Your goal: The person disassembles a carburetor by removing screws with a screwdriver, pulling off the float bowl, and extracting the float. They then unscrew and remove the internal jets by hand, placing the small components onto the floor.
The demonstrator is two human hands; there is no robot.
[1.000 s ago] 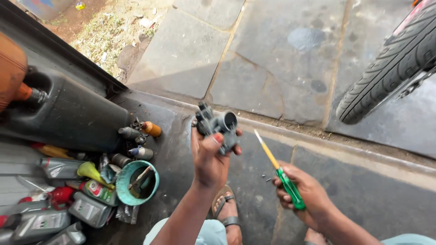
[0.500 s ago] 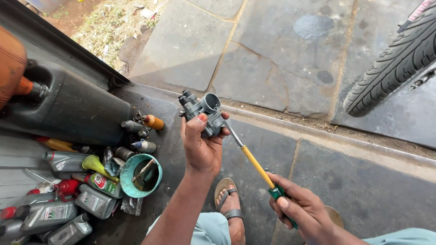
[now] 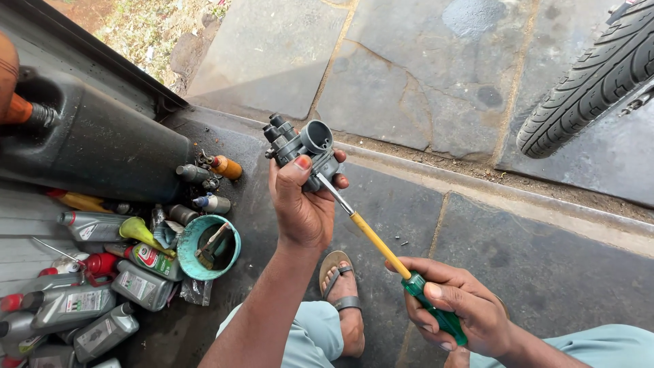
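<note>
Right now, hands first, then outward:

Left hand: the left hand [image 3: 303,208] is raised in front of the person, fingers and thumb wrapped around a grey metal carburettor [image 3: 302,146], holding it up off the ground with its round mouth facing up and away.

Right hand: the right hand [image 3: 458,307] is lower and nearer the person's body, closed in a fist around the green handle of a screwdriver [image 3: 381,249].

Screwdriver axis: the long axis runs on a slant, from the green handle at lower right, up along the yellow shank, to the bare metal tip at upper left.

Tip and carburettor: the tip sits against the lower right side of the carburettor, just under the left fingers; whether it is seated in a screw head I cannot tell.

Which hand is nearer: the left hand is on the carburettor itself; the right hand stands well apart from it, joined only by the length of the tool.

Direction: from the right hand the carburettor lies up and to the left.

Below the hands: a foot in a sandal [image 3: 344,293] rests on the dark stone floor [image 3: 545,272] between the two arms.

Left side: a teal tub [image 3: 208,247] with a brush in it, grey oil bottles [image 3: 85,307] lying about, and a large black jerrycan [image 3: 102,146].

Far right: a motorcycle tyre [image 3: 589,82] stands on the paving.
</note>
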